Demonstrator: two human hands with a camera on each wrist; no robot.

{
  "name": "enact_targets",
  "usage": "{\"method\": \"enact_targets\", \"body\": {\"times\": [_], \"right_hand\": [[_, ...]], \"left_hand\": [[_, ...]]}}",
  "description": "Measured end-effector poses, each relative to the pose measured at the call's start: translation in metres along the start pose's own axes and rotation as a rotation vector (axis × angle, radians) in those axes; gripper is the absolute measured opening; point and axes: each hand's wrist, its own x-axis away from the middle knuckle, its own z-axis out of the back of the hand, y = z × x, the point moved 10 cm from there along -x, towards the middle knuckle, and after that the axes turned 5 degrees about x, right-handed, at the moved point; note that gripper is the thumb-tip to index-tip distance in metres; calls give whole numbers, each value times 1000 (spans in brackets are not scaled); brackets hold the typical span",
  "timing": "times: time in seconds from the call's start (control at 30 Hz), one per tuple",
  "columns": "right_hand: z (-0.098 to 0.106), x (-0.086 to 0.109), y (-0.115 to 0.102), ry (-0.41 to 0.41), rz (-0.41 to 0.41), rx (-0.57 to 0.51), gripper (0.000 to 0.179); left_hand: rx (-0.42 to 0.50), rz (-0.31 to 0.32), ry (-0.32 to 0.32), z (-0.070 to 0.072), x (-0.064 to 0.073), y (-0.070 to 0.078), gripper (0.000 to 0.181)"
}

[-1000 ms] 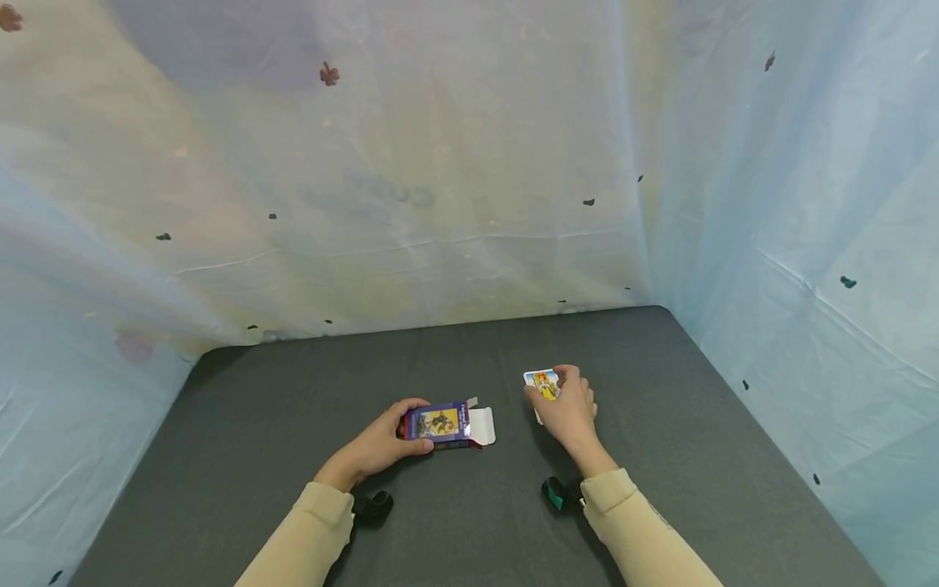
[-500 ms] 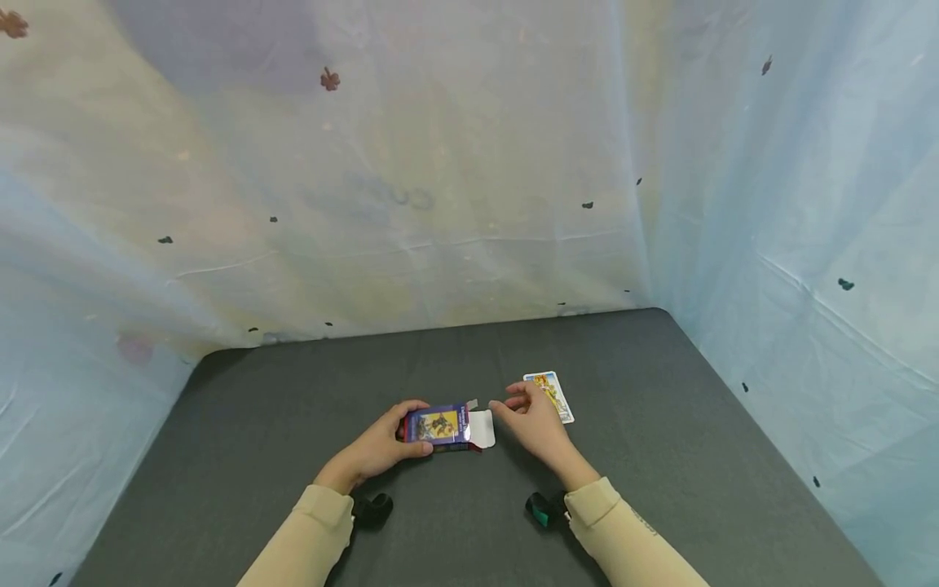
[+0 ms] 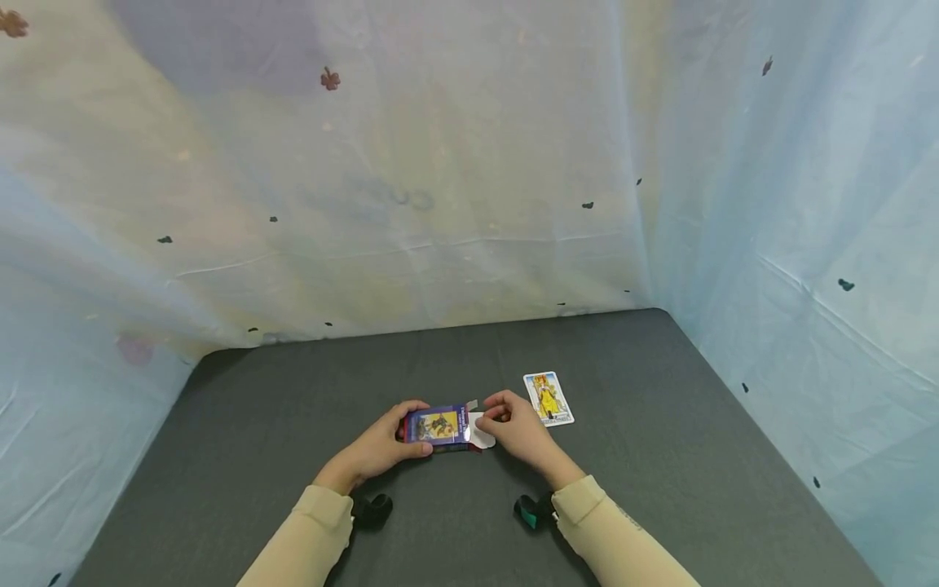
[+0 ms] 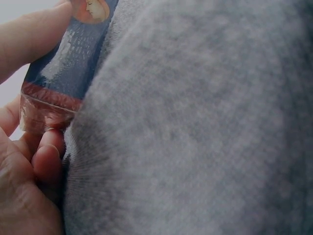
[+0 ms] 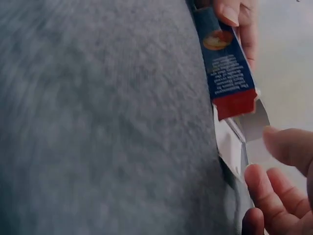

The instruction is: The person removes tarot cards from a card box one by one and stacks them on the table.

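My left hand (image 3: 381, 440) grips a blue card box (image 3: 437, 425) by its left end, with the thumb along the near side. The box lies with its picture face up, and its white end flap (image 3: 480, 430) stands out to the right. Beside that flap is my right hand (image 3: 519, 425); in the right wrist view its thumb (image 5: 288, 146) reaches the flap's edge, while the fingers (image 5: 264, 188) stay apart from the thumb. The box's red-edged open end (image 5: 236, 105) faces the right hand. A picture card (image 3: 549, 399) with a yellow figure lies face up just beyond the right hand.
A dark grey cloth-covered table (image 3: 697, 456) lies under everything. Pale printed curtains (image 3: 440, 163) hang behind it and at both sides. Black straps (image 3: 372, 511) sit at both wrists.
My right hand has let go of the picture card, leaving it on the table, and has moved left to the box's flap. The left hand and the box have stayed in place.
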Motion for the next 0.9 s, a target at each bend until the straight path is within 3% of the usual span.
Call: {"method": "enact_targets", "body": {"times": [0.53, 0.9], "right_hand": [[-13, -10, 1, 1, -22, 276, 29], [-16, -15, -2, 59, -86, 408, 28]], "left_hand": [[5, -3, 3, -1, 3, 6, 68], [-11, -2, 4, 0, -1, 2, 69]]}}
